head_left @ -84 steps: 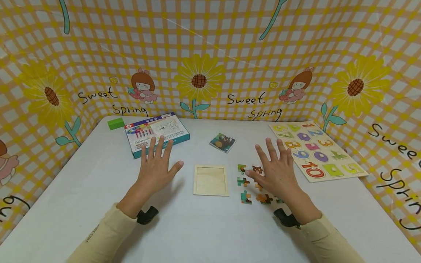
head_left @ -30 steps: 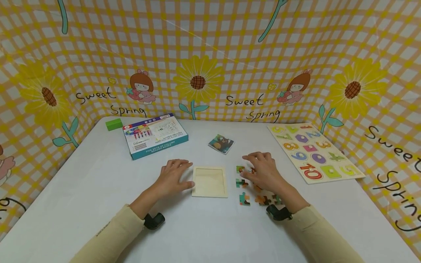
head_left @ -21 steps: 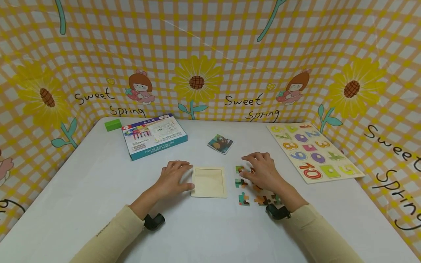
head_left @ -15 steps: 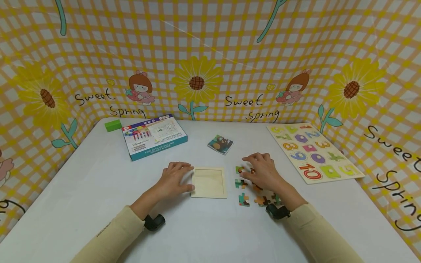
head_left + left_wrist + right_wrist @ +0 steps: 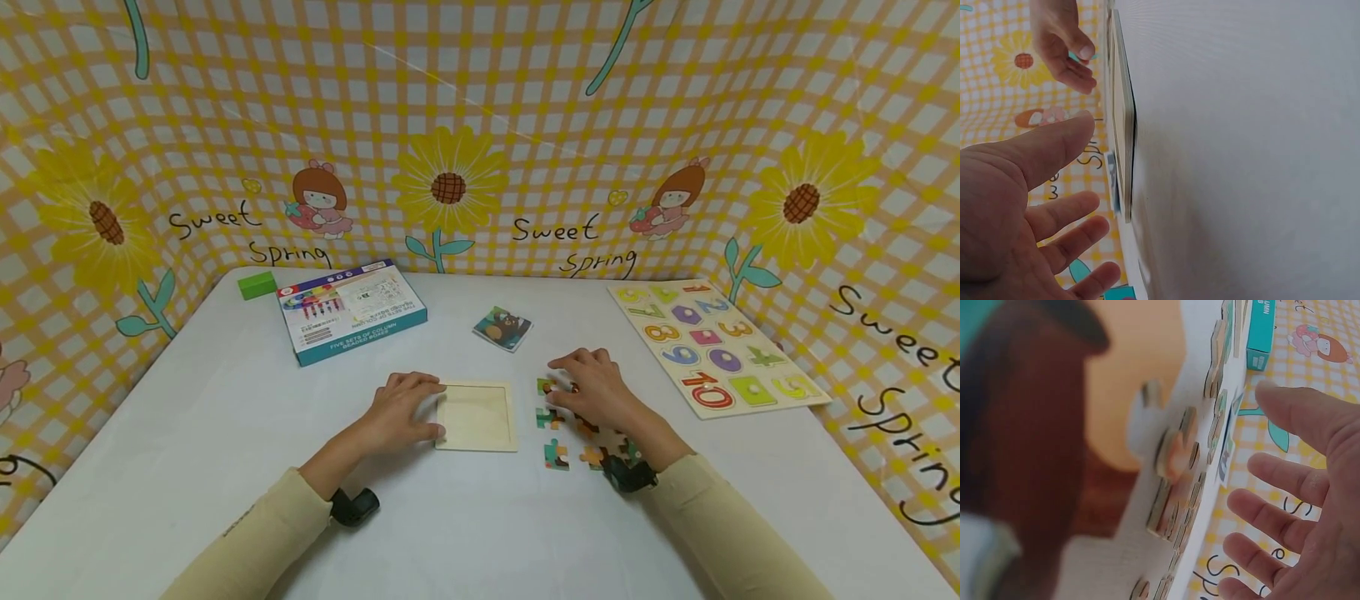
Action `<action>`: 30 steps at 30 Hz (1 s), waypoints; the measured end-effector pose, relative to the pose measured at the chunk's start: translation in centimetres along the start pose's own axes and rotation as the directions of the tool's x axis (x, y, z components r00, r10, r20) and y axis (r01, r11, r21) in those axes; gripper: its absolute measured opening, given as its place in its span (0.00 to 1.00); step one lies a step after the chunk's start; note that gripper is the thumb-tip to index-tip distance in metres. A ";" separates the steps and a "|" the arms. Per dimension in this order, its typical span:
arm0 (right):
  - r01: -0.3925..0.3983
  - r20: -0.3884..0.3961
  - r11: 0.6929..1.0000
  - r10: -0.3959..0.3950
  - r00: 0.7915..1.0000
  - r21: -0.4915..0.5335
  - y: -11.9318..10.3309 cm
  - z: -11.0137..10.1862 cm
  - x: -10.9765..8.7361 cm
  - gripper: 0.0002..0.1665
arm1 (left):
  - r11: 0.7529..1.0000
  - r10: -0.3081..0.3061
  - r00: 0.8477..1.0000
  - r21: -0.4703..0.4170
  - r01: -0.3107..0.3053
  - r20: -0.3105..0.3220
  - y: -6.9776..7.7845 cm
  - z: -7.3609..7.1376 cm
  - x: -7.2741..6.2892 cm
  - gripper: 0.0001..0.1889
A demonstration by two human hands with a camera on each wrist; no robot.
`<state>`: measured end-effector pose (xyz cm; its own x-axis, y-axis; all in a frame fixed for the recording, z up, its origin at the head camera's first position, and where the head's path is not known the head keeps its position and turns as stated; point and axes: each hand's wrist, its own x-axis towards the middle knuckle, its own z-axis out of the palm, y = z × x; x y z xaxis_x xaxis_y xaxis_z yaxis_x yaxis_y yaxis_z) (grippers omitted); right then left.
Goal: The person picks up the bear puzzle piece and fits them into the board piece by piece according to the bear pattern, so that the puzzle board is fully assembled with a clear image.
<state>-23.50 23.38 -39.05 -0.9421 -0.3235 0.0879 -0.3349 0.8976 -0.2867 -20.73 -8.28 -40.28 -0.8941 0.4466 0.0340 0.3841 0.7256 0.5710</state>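
Note:
My left hand (image 5: pixel 393 414) hovers at the left edge of a square wooden puzzle tray (image 5: pixel 480 421), thumb and fingers spread apart. In the left wrist view a gap shows between the thumb (image 5: pixel 1063 147) and the tray's side (image 5: pixel 1124 125); nothing is held. Over several wooden jigsaw pieces (image 5: pixel 557 455), printed in teal, orange and brown, hangs my right hand (image 5: pixel 600 393). Its fingers (image 5: pixel 1266 515) are spread and hold nothing in the right wrist view. The hand and wrist camera hide some of the pieces in the head view.
Behind the tray lies a small bear picture (image 5: pixel 504 328). A teal and white box (image 5: pixel 352 312) and a green block (image 5: pixel 257 285) are at the back left. A number puzzle board (image 5: pixel 705 337) lies at the right. Patterned cloth (image 5: pixel 450 100) walls the white table.
From raised and spread, both hands have come lower and inward, the left to the tray's edge and the right over the pieces. In the last half second they have barely moved.

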 end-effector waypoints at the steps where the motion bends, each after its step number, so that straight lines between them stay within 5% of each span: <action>1: 0.002 0.003 1.000 -0.002 1.000 -0.001 0.0 0.0 0.0 0.28 | 1.000 -0.001 1.000 -0.002 0.001 0.003 0.0 0.0 0.0 0.30; 17: -0.014 0.045 0.998 0.017 0.999 -0.059 0.2 0.1 0.3 0.25 | 0.999 -0.012 0.999 -0.030 0.013 0.033 0.0 0.1 0.2 0.29; 30: 0.021 0.043 1.000 -0.021 0.999 -0.006 0.9 0.3 0.4 0.19 | 0.999 -0.007 0.999 -0.039 0.008 0.031 -0.5 0.2 0.1 0.28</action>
<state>-24.14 24.03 -39.56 -0.9334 -0.3549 0.0524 -0.3550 0.8924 -0.2786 -21.02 -8.52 -40.72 -0.8891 0.4578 0.0042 0.3674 0.7080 0.6032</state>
